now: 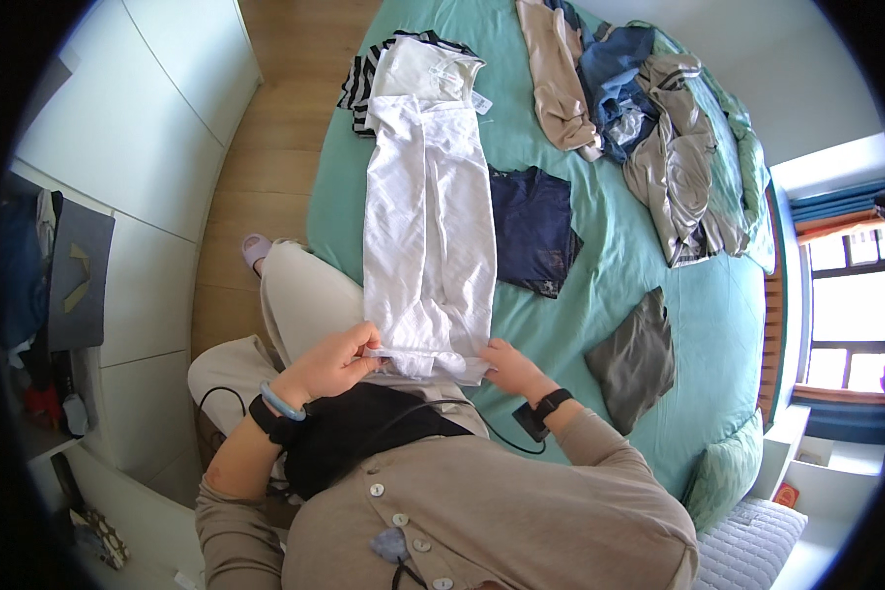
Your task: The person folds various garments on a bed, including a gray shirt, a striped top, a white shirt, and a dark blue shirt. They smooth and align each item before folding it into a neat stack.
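A long white garment (431, 214), folded lengthwise, lies over the near edge of the bed. My left hand (339, 358) pinches its near end at the left corner, and my right hand (512, 369) grips the same end at the right corner. Between the hands that end is bunched, close to my lap. The far part of the garment rests by a cream top (428, 70) with a tag, which lies on a black-and-white striped garment (355, 92). Just right of the white garment is a dark navy folded garment (532, 228).
On the teal bedsheet (597, 243) lie a dark grey-green folded garment (634, 361), beige trousers (560, 81), blue denim (616, 66) and a crumpled shiny taupe garment (671, 162). A green pillow (726, 472) is at the right. White cabinets (147, 295) stand at the left.
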Demonstrator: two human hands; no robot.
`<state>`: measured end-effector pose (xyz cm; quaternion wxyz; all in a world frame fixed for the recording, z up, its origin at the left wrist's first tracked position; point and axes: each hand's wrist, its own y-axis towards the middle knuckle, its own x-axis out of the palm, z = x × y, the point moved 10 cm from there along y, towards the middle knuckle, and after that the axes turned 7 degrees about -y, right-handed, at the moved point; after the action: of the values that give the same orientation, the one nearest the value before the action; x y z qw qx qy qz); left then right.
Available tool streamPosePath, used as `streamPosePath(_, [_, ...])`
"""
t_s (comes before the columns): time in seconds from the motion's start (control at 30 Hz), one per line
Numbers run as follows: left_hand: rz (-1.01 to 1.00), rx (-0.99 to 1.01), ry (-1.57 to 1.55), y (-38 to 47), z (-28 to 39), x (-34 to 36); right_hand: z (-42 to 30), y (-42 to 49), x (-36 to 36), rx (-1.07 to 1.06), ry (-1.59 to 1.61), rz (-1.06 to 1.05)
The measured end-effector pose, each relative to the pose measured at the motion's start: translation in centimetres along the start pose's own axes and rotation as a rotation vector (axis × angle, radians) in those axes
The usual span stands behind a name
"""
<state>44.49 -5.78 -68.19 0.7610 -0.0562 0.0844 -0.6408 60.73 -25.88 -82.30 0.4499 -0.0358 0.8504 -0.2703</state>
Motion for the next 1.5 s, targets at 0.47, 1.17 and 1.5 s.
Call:
streamPosePath(0.47, [0.113,-0.023,-0.266,2.1,-1.7,-3.8,1.2,2.7,-10.3,0.050,0.598,-0.132])
streamPosePath(1.17, [0.604,-0.044,-0.822,13.1,-9.5,-13.3,6.1,14.5,-16.3,0.030,1.524,0.400])
streamPosePath(1.5, [0.675,-0.262,-0.465,14.2,-14.2,-12.9,10.0,18.6,-15.6,0.275,1.340,0.600])
